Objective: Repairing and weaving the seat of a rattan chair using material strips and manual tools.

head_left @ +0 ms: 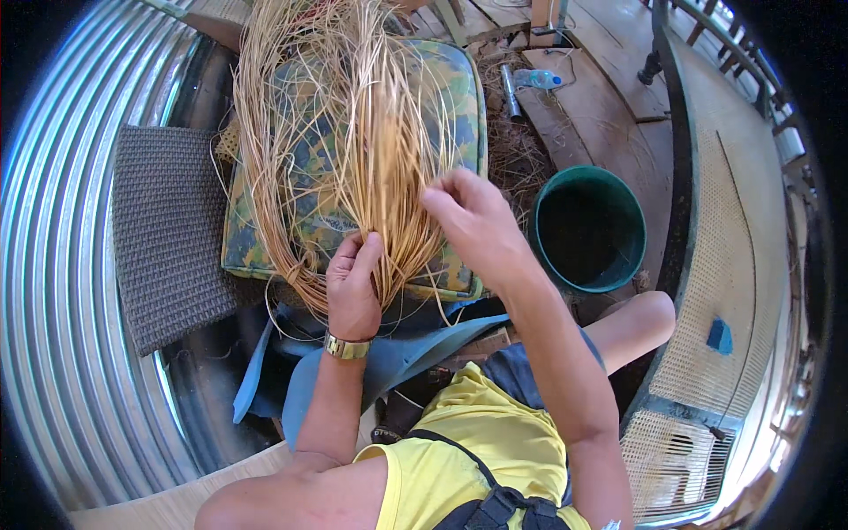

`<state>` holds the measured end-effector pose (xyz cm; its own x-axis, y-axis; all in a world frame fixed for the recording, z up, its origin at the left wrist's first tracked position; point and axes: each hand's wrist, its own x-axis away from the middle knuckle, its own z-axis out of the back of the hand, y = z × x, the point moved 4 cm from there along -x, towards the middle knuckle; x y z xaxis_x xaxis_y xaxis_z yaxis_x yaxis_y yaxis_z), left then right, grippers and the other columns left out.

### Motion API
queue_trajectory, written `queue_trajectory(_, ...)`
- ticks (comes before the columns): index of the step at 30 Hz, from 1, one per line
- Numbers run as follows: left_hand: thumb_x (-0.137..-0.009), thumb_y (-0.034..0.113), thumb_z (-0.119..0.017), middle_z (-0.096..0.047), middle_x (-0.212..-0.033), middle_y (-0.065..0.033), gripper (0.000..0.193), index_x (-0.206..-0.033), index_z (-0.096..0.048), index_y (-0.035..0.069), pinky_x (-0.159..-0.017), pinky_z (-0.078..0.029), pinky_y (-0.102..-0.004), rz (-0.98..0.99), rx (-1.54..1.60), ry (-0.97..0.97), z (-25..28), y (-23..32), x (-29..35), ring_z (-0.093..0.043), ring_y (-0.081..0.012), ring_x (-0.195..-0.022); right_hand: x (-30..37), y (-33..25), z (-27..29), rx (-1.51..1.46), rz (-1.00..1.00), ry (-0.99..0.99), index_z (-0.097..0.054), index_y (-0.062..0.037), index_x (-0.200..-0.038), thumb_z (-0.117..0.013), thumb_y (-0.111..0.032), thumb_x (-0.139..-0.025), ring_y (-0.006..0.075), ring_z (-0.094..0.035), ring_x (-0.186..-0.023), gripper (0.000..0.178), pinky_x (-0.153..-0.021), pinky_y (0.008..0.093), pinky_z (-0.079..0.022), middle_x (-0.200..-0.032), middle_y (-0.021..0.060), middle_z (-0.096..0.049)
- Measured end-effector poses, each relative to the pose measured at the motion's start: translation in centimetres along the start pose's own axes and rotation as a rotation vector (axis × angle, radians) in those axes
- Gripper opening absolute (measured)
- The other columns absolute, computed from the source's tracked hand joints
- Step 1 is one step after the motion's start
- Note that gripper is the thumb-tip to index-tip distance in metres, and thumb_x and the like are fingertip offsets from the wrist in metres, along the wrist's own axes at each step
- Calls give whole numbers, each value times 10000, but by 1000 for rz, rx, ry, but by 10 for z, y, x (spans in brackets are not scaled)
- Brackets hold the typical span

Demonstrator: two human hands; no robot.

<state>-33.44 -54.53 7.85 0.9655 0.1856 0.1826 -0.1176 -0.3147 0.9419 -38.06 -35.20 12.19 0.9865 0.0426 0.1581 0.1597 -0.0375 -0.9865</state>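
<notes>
A thick bundle of tan cane strands [389, 177] fans out in front of me, loose at its far end and gathered at its near end. Its near end is gripped by my left hand [353, 291], thumb lying along the strands. My right hand [477, 221] is at the bundle's right edge, thumb and fingers pinched together; whatever they hold is too fine to make out. Beneath the strands lies a camouflage-patterned cushion [455, 88]. A second, curved hank of strands [256, 177] hangs over the cushion's left side.
A dark green bucket [638, 221] stands to the right of the cushion. Beyond it lie a plastic bottle [536, 79] and a metal tube [511, 91]. Along the right stands a black-framed woven cane panel [715, 238]. Corrugated metal sheet [62, 265] and a dark woven piece [172, 230] are at left.
</notes>
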Motion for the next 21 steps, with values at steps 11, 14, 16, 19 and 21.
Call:
queue_trajectory(11,-905,39,-756,-644,-926,13,190,-955,-581,92,-794,-503,-226,-15,-48,-84,-28,27,5,-620,-79,-837,26,27,7,-547,-100,-210,-644,-43,-1231,-637,-184,-1005,50,-602,-814,266,-717,201,-463,-909,5,-698)
queue_trajectory(14,-885,34,-777,-626,-908,17,249,-937,-541,97,-783,-504,-229,40,-192,-164,-43,26,8,-612,-78,-834,25,35,12,-565,-67,-189,-665,-50,-1194,-644,-169,-1000,51,-604,-782,228,-690,202,-461,-885,3,-696)
queue_trajectory(16,-890,45,-773,-662,-959,-18,251,-1039,-572,63,-796,-522,-244,19,-216,-165,-41,25,5,-634,-97,-863,24,34,10,-576,-29,-201,-664,-43,-1180,-645,-151,-997,55,-614,-765,213,-653,191,-449,-869,2,-694)
queue_trajectory(19,-931,29,-710,-698,-1114,-88,324,-1229,-584,5,-860,-548,-279,13,-144,-115,-39,20,0,-669,-128,-947,24,34,9,-573,-34,-193,-662,-25,-1146,-651,-117,-985,69,-627,-750,186,-641,196,-468,-863,14,-692)
queue_trajectory(21,-943,32,-695,-696,-1109,-82,299,-1219,-585,4,-859,-548,-279,-11,-145,-90,-37,14,-5,-667,-125,-946,20,39,5,-595,-12,-200,-658,-15,-1128,-654,-101,-977,75,-631,-749,174,-646,205,-484,-859,22,-690)
